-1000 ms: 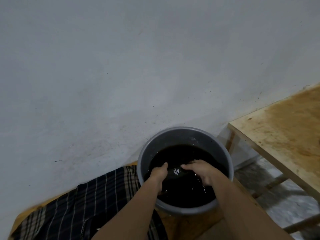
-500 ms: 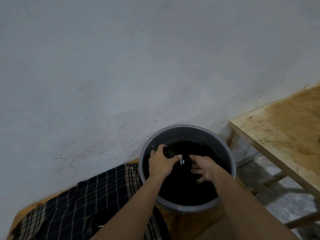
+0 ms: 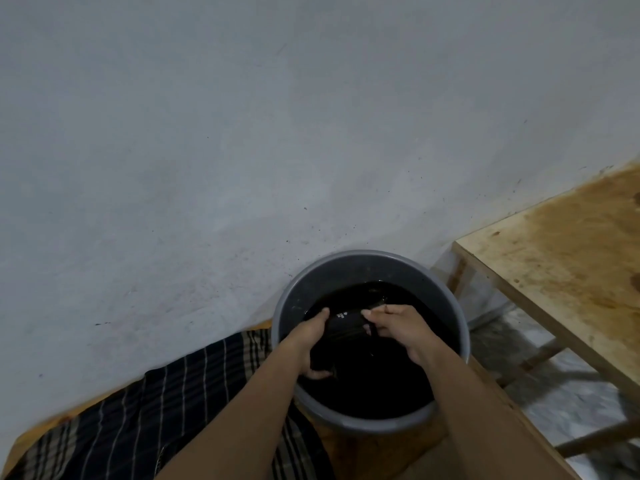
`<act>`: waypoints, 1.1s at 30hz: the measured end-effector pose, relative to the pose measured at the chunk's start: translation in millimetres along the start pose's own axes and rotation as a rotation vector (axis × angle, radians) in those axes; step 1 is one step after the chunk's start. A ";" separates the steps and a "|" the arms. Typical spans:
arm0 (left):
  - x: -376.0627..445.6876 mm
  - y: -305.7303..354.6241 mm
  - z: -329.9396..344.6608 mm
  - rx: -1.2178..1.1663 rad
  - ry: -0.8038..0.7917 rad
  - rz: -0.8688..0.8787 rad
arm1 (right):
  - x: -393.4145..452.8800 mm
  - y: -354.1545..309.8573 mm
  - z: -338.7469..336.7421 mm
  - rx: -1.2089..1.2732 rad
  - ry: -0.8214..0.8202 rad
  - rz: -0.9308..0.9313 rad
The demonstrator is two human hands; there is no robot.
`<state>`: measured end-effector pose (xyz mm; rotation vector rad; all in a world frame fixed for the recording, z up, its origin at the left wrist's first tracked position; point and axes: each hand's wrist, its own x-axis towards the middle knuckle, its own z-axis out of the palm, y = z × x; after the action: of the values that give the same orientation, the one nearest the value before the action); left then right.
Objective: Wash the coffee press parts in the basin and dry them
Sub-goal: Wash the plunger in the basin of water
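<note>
Basin (image 3: 446, 306), grey and round, stands against the pale wall (image 3: 242, 150) and holds dark water well below its rim. Inside it, both hands hold a black coffee press part (image 3: 346, 329) at the water's surface. The left hand (image 3: 310, 344) curls round the part's left end, its lower fingers in the water. The right hand (image 3: 401, 329) pinches the part's right end, thumb and fingers closed on it. Both forearms cross the basin's near rim, and free water shows behind the hands toward the far wall of the basin. Left of the basin a dark checked cloth (image 3: 166, 403) lies on the wooden surface, its edge touching the basin's side. Right of the basin, across an open gap of floor, stands a stained wooden table (image 3: 561, 258), its corner near the basin's rim.
</note>
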<state>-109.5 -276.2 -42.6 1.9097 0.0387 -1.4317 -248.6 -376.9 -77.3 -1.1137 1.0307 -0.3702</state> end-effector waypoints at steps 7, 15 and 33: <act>13.3 -14.9 17.6 -0.069 -0.008 0.122 | 26.5 7.6 9.1 -0.109 0.194 0.133; 10.1 -10.4 14.0 -0.151 -0.010 -0.017 | 26.4 16.7 3.5 -0.238 0.143 0.141; 9.6 -18.9 17.6 0.010 -0.075 -0.036 | 22.7 8.8 -2.1 -0.199 0.160 0.220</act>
<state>-128.4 -276.1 -62.5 1.8711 0.0306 -1.5289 -240.8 -390.1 -96.3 -1.1467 1.3414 -0.1841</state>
